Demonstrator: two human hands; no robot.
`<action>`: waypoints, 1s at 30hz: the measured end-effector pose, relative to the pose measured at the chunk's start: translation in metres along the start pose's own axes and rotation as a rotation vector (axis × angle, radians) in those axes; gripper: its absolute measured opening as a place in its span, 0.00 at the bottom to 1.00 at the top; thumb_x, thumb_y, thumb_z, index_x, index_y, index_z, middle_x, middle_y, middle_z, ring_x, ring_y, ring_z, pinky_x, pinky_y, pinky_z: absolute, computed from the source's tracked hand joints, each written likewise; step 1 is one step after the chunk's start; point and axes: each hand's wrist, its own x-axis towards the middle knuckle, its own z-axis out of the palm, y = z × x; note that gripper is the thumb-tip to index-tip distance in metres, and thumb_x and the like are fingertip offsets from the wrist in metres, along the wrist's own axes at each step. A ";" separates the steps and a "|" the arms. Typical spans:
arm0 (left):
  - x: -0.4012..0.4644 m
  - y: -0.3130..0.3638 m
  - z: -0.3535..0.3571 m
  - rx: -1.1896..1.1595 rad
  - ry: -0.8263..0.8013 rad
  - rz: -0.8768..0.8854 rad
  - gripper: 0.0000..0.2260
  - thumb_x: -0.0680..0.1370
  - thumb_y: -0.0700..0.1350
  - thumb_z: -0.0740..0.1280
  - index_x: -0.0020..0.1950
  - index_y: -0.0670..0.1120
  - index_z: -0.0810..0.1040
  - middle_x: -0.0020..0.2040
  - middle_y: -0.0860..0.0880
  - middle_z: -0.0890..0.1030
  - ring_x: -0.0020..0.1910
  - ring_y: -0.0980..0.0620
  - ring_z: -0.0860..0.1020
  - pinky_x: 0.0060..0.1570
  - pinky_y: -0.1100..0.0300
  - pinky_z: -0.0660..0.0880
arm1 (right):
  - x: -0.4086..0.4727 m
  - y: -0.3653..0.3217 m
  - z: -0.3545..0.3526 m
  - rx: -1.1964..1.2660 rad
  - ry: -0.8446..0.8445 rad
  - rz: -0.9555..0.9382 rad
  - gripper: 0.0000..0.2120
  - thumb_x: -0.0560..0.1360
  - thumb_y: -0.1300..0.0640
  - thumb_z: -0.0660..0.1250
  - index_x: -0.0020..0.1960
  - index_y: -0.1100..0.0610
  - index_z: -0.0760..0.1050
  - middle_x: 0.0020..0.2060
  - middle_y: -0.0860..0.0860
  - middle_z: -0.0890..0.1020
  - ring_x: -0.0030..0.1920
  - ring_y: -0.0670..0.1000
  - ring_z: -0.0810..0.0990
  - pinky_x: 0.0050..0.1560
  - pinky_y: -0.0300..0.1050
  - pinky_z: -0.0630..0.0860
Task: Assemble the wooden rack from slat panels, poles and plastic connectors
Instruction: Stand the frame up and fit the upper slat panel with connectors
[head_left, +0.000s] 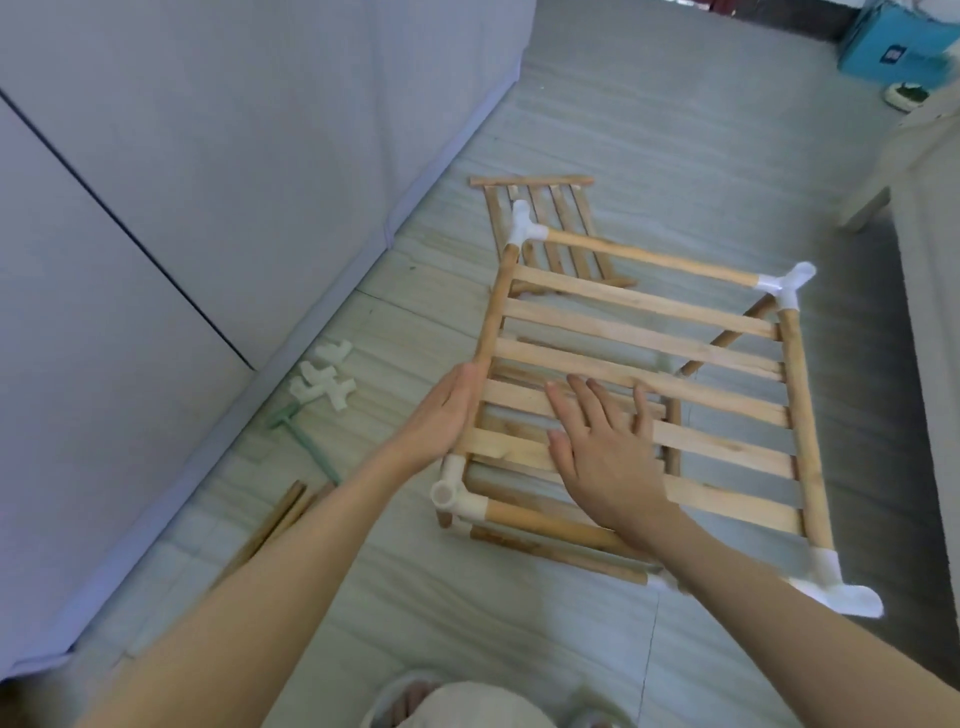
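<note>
Head camera looked down on the rack frame (644, 364), a slatted panel bounded by poles and four white corner connectors (457, 493), propped above other parts on the floor (675, 156); it seemed light and stiff, though the push-fit corners might slip apart. Left hand (447, 415) lay flat-fingered against the left pole (493, 312), right hand (608, 441) pressed spread fingers on the slats, neither curled around anything. Spare connectors (327, 379) and poles (280, 514) lay beside a pale wall (208, 156).

Both forearms reach forward, bare. The left hand (445, 415) lies straight-fingered, palm turned inward (thumb hidden). The right hand (605, 447) is flat, palm down, fingers spread.
</note>
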 end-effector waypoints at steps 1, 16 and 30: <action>-0.004 -0.019 -0.004 0.003 0.028 -0.011 0.18 0.83 0.53 0.44 0.64 0.51 0.69 0.60 0.52 0.73 0.60 0.55 0.71 0.59 0.60 0.65 | 0.000 0.000 0.003 -0.023 0.031 -0.011 0.24 0.80 0.47 0.45 0.71 0.54 0.65 0.66 0.56 0.73 0.67 0.57 0.71 0.67 0.66 0.55; -0.117 -0.232 -0.045 0.665 0.099 -0.735 0.51 0.70 0.70 0.62 0.76 0.47 0.34 0.76 0.43 0.36 0.75 0.43 0.37 0.69 0.36 0.42 | 0.010 0.004 0.009 -0.012 0.175 -0.050 0.24 0.79 0.49 0.45 0.71 0.55 0.66 0.60 0.57 0.77 0.68 0.57 0.69 0.72 0.62 0.50; -0.108 -0.242 -0.066 0.741 0.154 -0.538 0.26 0.81 0.54 0.56 0.76 0.51 0.53 0.76 0.42 0.52 0.73 0.42 0.54 0.69 0.37 0.54 | 0.011 0.006 0.015 -0.021 0.244 -0.060 0.24 0.79 0.50 0.46 0.71 0.56 0.66 0.58 0.57 0.77 0.66 0.58 0.71 0.72 0.63 0.53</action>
